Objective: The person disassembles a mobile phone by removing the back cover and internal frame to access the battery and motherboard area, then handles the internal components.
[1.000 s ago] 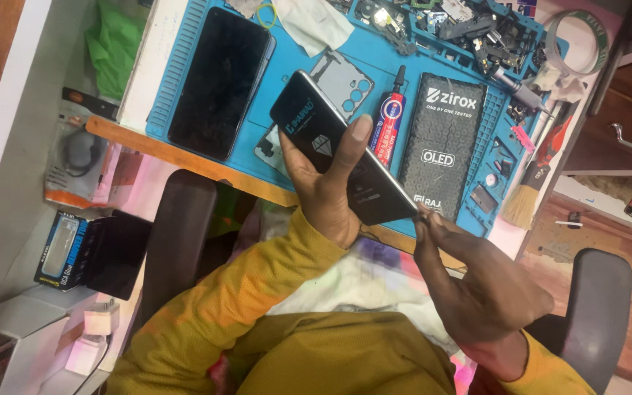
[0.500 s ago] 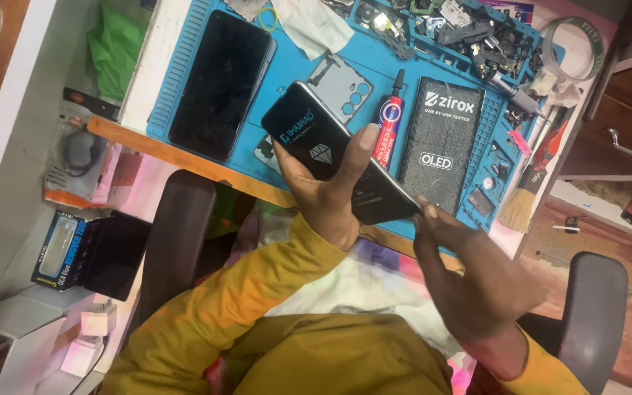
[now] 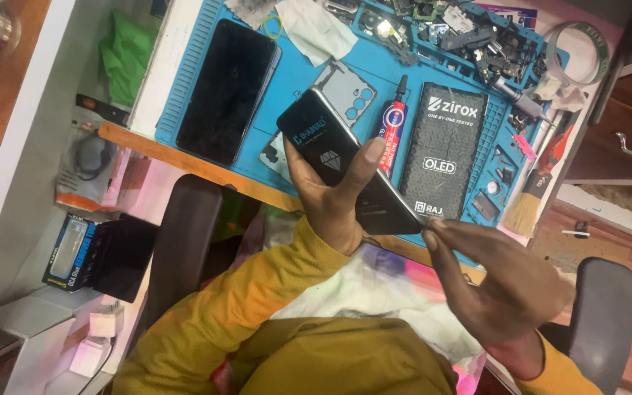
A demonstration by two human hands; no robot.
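My left hand (image 3: 334,201) grips a slim black packet (image 3: 330,150) with a small diamond mark. It holds the packet tilted above the near edge of the blue work mat (image 3: 301,73), thumb across its face. My right hand (image 3: 502,285) comes in from the lower right. Its fingertips pinch the packet's lower right corner. Yellow sleeves cover both my arms.
On the mat lie a black phone (image 3: 228,91), a grey phone frame (image 3: 345,91), a red and blue glue tube (image 3: 393,124) and a black box (image 3: 448,150). There are also a white cloth (image 3: 312,29), several small parts (image 3: 462,36), a brush (image 3: 532,197) and a tape roll (image 3: 576,51). A chair armrest (image 3: 601,307) is at right.
The packet has shifted slightly in my left hand and turned a little. My right fingertips have stayed at its lower corner.
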